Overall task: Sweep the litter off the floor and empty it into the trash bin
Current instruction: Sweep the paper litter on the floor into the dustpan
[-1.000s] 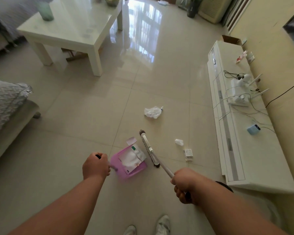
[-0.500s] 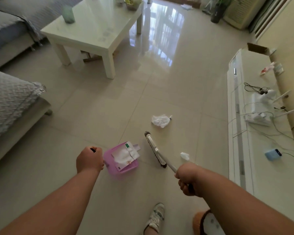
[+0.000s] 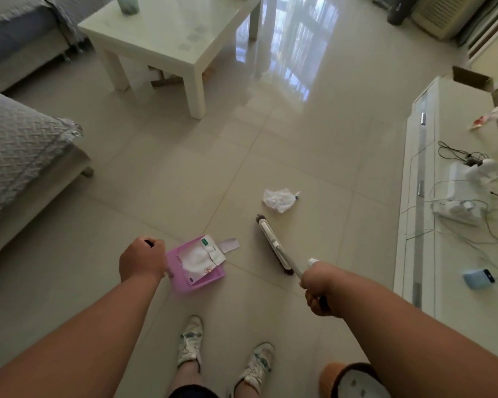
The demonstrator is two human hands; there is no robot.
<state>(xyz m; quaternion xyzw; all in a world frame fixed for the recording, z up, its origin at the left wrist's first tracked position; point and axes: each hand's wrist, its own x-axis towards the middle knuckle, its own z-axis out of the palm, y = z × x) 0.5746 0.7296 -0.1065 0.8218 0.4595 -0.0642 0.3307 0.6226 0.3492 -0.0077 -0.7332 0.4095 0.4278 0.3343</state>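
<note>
The left hand [image 3: 143, 261] is clenched on the pink dustpan [image 3: 194, 265], holding it low, likely to catch litter. The right hand [image 3: 319, 288] grips the broom [image 3: 273, 244], just right of the dustpan. A crumpled bag [image 3: 279, 199] lies beyond the broom, unswept.

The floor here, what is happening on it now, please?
A person is sweeping up litter. The left hand holds a pink dustpan that already has white papers in it, with one slip lying just past its edge. The right hand grips the broom, whose head rests on the tiles beside the pan. A crumpled white wrapper lies unswept beyond the broom. No trash bin is visible.
</note>
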